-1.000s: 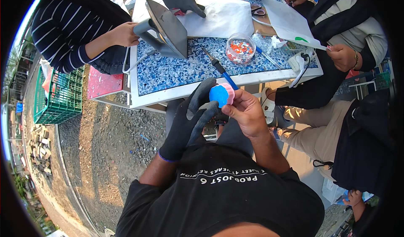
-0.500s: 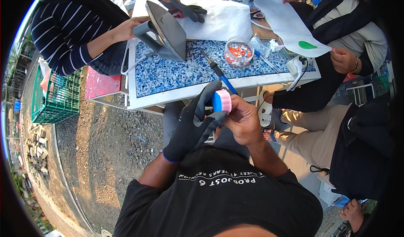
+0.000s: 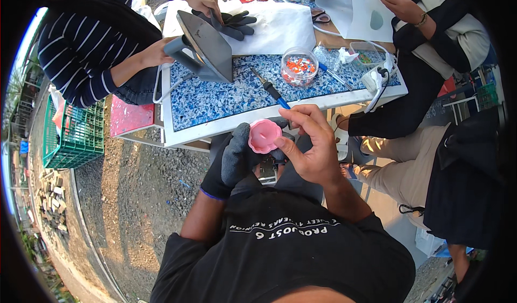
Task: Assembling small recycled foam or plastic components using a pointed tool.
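Note:
My left hand [image 3: 235, 155], in a dark work glove, grips a small pink scalloped mould [image 3: 264, 136] from its left side and behind. The hollow of the mould faces up toward me, and its inside looks pink. With its thumb at the mould's right rim, my bare right hand [image 3: 315, 147] has the index finger stretched out above, apart from the thumb. Just beyond my hands, at the table's near edge, lies a soldering-iron-like tool [image 3: 273, 91] with a blue and black handle. A round clear tub [image 3: 299, 67] holds red, orange and white bits.
The blue-speckled table [image 3: 215, 101] has a white frame. At left, a person in striped sleeves holds an iron [image 3: 204, 47] over it. White paper [image 3: 280, 31], scissors [image 3: 320, 16] and a person holding a sheet [image 3: 371, 12] are beyond. A green crate [image 3: 75, 136] stands left.
The mould has turned from blue underside showing to its pink hollow facing me, and moved slightly left. My right fingers have spread. The person at right has raised the sheet.

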Motion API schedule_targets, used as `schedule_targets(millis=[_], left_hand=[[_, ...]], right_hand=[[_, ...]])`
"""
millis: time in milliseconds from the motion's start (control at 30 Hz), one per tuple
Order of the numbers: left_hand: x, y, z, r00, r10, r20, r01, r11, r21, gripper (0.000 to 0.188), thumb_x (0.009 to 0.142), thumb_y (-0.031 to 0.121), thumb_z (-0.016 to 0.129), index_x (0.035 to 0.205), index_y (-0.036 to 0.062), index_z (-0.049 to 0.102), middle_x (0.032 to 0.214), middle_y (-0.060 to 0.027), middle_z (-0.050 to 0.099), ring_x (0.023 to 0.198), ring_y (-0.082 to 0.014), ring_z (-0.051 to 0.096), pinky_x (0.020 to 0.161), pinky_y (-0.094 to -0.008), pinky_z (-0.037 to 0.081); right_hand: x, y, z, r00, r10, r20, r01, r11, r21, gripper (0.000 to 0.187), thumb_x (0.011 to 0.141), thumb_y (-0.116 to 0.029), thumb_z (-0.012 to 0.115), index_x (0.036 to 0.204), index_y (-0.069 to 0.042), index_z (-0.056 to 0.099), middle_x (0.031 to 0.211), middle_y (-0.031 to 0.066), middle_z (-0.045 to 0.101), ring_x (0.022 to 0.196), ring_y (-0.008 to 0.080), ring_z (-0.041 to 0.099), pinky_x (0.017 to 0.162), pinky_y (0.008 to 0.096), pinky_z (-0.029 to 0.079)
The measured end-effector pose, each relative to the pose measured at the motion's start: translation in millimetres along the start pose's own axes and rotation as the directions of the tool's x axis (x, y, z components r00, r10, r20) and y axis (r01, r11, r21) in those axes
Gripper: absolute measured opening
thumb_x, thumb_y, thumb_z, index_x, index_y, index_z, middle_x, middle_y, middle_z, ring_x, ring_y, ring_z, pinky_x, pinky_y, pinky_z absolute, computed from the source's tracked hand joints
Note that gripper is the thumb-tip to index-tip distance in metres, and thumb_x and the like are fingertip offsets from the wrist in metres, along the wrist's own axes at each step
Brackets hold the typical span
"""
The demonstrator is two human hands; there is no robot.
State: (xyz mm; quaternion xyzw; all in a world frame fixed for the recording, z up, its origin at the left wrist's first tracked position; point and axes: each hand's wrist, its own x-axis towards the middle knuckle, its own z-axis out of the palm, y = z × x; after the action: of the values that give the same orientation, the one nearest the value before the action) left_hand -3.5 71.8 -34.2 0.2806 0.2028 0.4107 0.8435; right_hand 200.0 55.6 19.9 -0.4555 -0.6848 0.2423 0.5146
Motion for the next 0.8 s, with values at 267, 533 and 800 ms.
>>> schedule_targets(millis=[267,533,800], left_hand=[[4,12,7,0.962,0.036,-0.270,0.161,0.726,0.669,0.046,0.109,0.034,0.042,0.126,-0.0037,0.062,0.117,-0.0157,0.070,0.102,-0.0189,0.066,0.092,-0.0344,0.052],[6,7,16,0.841,0.526,-0.128,-0.126,0.421,0.898,0.041,0.102,0.017,0.061,0.139,-0.0008,0.060,0.124,-0.0172,0.071,0.114,-0.0212,0.069,0.096,-0.0346,0.054],[8,8,-2,0.690,0.717,-0.102,-0.151,0.280,0.948,0.043,0.095,0.007,0.067,0.137,-0.0014,0.061,0.126,-0.0145,0.071,0.113,-0.0196,0.068,0.095,-0.0323,0.053]], right_hand=[[8,24,5,0.988,0.075,0.134,-0.066,0.996,-0.067,0.024,0.087,-0.016,0.080,0.103,0.000,0.073,0.098,0.0111,0.067,0.094,0.0223,0.063,0.082,0.0331,0.049],[7,29,25,0.969,0.244,0.027,-0.246,0.964,0.097,0.017,0.094,-0.005,0.068,0.108,0.004,0.064,0.096,0.0141,0.065,0.081,0.0243,0.069,0.073,0.0381,0.054],[30,39,76,0.992,-0.092,-0.082,0.086,0.993,-0.079,0.016,0.088,0.003,0.066,0.105,0.003,0.068,0.098,0.0177,0.065,0.087,0.0375,0.068,0.076,0.0425,0.055]])
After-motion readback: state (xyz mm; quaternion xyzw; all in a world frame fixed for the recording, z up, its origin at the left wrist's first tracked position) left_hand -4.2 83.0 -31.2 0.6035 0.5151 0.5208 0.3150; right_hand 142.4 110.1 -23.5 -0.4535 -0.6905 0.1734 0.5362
